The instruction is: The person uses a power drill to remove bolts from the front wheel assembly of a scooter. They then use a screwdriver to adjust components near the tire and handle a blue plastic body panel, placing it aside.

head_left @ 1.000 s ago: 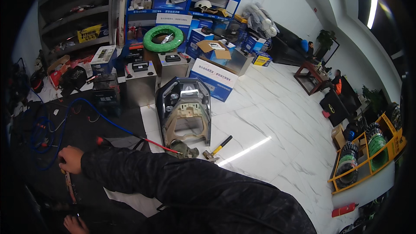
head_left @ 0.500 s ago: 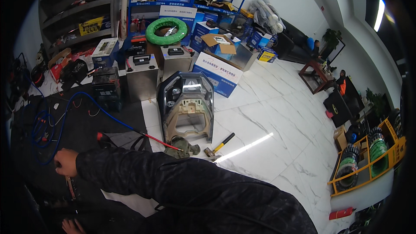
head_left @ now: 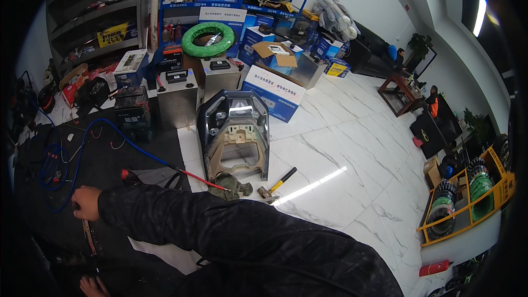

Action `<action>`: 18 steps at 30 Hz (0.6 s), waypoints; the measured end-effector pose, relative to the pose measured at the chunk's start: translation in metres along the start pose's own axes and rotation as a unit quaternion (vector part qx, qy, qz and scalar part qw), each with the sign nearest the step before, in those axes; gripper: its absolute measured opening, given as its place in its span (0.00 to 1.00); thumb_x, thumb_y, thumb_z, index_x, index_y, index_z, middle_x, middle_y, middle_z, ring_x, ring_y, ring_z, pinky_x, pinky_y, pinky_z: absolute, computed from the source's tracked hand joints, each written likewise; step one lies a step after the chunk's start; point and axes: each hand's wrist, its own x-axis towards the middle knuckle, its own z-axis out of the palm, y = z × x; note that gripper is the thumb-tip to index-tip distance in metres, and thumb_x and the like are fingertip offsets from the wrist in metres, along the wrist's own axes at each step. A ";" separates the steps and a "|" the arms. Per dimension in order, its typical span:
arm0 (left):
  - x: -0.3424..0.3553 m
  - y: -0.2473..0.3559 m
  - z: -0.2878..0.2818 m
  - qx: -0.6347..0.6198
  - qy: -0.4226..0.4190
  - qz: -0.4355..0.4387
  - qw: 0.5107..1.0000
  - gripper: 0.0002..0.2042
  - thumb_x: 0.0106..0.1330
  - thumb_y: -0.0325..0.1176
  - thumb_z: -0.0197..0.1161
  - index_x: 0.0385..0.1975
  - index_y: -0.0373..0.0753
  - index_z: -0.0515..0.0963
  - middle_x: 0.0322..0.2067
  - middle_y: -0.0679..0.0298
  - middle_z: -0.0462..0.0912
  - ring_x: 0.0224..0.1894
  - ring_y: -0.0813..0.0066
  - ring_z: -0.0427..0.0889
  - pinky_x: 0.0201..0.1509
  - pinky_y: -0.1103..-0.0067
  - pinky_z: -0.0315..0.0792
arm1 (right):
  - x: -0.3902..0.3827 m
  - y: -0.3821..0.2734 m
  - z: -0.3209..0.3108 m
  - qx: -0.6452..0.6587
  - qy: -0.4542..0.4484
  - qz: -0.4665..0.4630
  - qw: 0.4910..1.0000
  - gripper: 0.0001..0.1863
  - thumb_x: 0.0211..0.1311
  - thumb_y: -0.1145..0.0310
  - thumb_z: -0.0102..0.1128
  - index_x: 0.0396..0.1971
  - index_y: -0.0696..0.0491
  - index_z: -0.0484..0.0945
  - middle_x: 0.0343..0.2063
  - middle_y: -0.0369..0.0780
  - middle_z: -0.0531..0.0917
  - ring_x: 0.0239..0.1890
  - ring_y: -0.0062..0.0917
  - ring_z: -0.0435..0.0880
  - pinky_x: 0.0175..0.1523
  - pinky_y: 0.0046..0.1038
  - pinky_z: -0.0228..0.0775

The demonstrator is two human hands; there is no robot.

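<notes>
My right arm, in a dark patterned sleeve, crosses the lower picture toward the left. My right hand [head_left: 86,203] is closed, its fingers curled downward; whatever they grip is hidden. Just under it lies a narrow reddish, metallic strip-like piece [head_left: 89,237] on a dark background. At the bottom edge, only part of my left hand [head_left: 93,286] shows, its fingers a little apart and nothing visible between them. A pale sheet-like piece [head_left: 168,256] shows below my right forearm. Beyond the forearm, a red-ended air hose [head_left: 206,180] rests on a crumpled olive cloth [head_left: 230,185].
A dark vehicle body panel [head_left: 235,135] stands on the marble floor, a yellow-handled hammer [head_left: 278,182] beside it. Behind are metal battery cases [head_left: 179,102], boxes [head_left: 275,93] and a green-wrapped tyre [head_left: 209,39]. Blue hose [head_left: 124,135] loops over the dark mat. A yellow tyre rack [head_left: 467,203] stands right.
My right hand has shifted slightly to the right, staying closed. The whole view has slid a little. My left hand looks much the same.
</notes>
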 end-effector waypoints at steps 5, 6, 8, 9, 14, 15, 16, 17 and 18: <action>-0.004 -0.002 0.004 0.014 -0.006 0.003 1.000 0.14 0.79 0.46 0.63 0.39 0.41 0.83 0.44 0.57 0.84 0.44 0.54 0.82 0.45 0.59 0.75 | -0.001 0.000 -0.001 -0.001 0.007 -0.005 1.000 0.14 0.58 0.62 0.71 0.35 0.58 0.90 0.34 0.49 0.91 0.42 0.45 0.92 0.50 0.42 0.83; -0.005 -0.002 0.005 0.016 -0.007 0.003 1.000 0.14 0.79 0.46 0.63 0.41 0.42 0.84 0.46 0.57 0.85 0.46 0.55 0.83 0.46 0.60 0.75 | -0.002 0.000 -0.001 -0.004 0.004 0.000 1.000 0.14 0.58 0.62 0.71 0.35 0.58 0.90 0.34 0.49 0.91 0.42 0.45 0.92 0.50 0.42 0.83; -0.007 -0.002 0.007 0.020 -0.013 0.000 1.000 0.14 0.79 0.47 0.63 0.43 0.43 0.84 0.48 0.58 0.85 0.49 0.56 0.83 0.51 0.60 0.74 | -0.002 -0.001 -0.003 0.005 0.001 -0.001 1.000 0.14 0.59 0.62 0.71 0.35 0.58 0.90 0.34 0.48 0.91 0.42 0.44 0.92 0.50 0.42 0.83; -0.007 -0.002 0.007 0.022 -0.016 -0.001 1.000 0.14 0.79 0.47 0.63 0.44 0.43 0.84 0.49 0.58 0.85 0.51 0.56 0.83 0.54 0.60 0.74 | -0.002 -0.001 -0.004 0.006 -0.004 0.006 1.000 0.14 0.59 0.62 0.71 0.35 0.59 0.90 0.34 0.48 0.91 0.42 0.44 0.92 0.50 0.42 0.83; -0.008 -0.004 0.012 0.025 -0.014 0.003 1.000 0.14 0.80 0.48 0.62 0.46 0.45 0.85 0.50 0.59 0.85 0.54 0.57 0.82 0.60 0.60 0.72 | -0.002 0.001 -0.007 0.027 -0.017 0.008 0.999 0.14 0.59 0.62 0.71 0.34 0.59 0.90 0.33 0.49 0.91 0.41 0.45 0.92 0.50 0.43 0.83; -0.008 -0.005 0.013 0.023 -0.012 0.007 1.000 0.14 0.80 0.48 0.62 0.47 0.45 0.85 0.51 0.60 0.85 0.54 0.57 0.82 0.61 0.60 0.72 | -0.002 0.002 -0.007 0.032 -0.023 0.014 0.999 0.13 0.59 0.62 0.71 0.33 0.59 0.90 0.33 0.49 0.91 0.41 0.45 0.91 0.50 0.43 0.83; -0.007 -0.005 0.013 0.024 -0.013 0.008 1.000 0.14 0.80 0.48 0.62 0.47 0.45 0.85 0.51 0.60 0.85 0.54 0.57 0.82 0.61 0.60 0.72 | -0.002 0.004 -0.007 0.029 -0.013 0.003 0.999 0.14 0.58 0.62 0.71 0.33 0.59 0.90 0.33 0.49 0.91 0.41 0.45 0.91 0.50 0.43 0.83; -0.007 -0.006 0.014 0.025 -0.014 0.009 1.000 0.14 0.80 0.48 0.62 0.47 0.45 0.85 0.51 0.60 0.85 0.54 0.57 0.82 0.61 0.60 0.72 | -0.002 0.006 -0.006 0.022 -0.003 -0.005 1.000 0.14 0.58 0.62 0.72 0.33 0.59 0.90 0.32 0.49 0.91 0.41 0.45 0.91 0.50 0.43 0.83; -0.007 -0.006 0.015 0.025 -0.014 0.010 1.000 0.14 0.80 0.48 0.62 0.47 0.45 0.85 0.51 0.60 0.85 0.54 0.57 0.82 0.62 0.59 0.71 | -0.001 0.008 -0.006 0.014 0.008 -0.013 1.000 0.14 0.58 0.62 0.72 0.33 0.59 0.90 0.32 0.49 0.91 0.40 0.45 0.91 0.50 0.43 0.83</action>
